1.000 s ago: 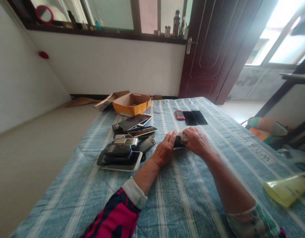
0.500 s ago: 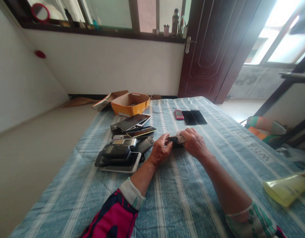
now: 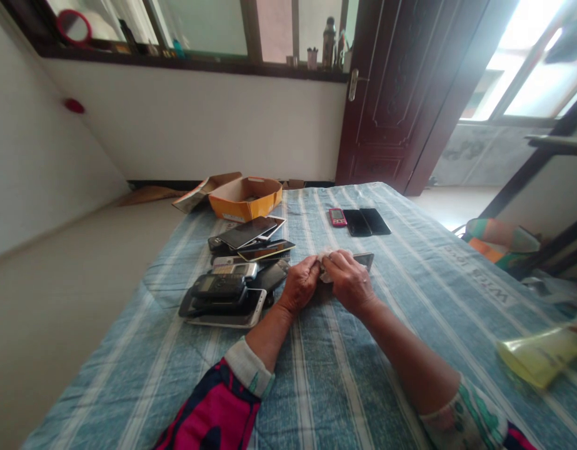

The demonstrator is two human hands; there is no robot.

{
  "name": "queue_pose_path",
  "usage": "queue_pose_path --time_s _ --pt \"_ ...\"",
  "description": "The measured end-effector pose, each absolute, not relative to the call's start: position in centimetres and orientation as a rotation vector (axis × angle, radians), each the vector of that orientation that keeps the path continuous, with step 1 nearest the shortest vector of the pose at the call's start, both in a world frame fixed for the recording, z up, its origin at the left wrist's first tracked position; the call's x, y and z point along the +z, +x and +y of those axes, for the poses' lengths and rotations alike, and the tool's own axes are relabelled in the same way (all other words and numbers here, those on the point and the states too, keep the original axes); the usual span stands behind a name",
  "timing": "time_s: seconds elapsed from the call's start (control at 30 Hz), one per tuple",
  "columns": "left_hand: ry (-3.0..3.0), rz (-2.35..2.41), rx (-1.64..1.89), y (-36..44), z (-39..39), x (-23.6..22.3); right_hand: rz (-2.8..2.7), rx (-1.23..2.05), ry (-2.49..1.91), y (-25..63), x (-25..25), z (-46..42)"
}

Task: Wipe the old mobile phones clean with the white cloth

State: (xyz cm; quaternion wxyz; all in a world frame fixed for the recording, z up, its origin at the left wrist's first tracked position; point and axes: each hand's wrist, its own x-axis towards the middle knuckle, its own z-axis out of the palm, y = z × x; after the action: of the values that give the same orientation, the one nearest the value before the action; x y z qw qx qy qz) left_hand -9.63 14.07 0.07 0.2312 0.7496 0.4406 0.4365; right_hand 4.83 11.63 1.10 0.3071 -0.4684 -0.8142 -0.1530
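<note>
At centre, grips phone (image 3: 365,259) in closed fingers of left hand (image 3: 299,287), likely for steadiness against tissue (image 3: 324,275) clamped in fingers of right hand (image 3: 351,284).

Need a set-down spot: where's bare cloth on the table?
Striped cloth is bare between right forearm and yellow plastic, between right and left forearm, between orange box and pink phone. Crowded: phone pile beside left hand, and where right hand holds white wipe.
</note>
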Motion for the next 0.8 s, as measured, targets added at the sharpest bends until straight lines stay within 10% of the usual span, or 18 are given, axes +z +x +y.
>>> queue_pose_path --time_s 0.8 --pt "2.171 1.251 1.254 -9.5 14.3 -0.6 -1.958 -0.121 -1.617 11.8 2.0 13.7"
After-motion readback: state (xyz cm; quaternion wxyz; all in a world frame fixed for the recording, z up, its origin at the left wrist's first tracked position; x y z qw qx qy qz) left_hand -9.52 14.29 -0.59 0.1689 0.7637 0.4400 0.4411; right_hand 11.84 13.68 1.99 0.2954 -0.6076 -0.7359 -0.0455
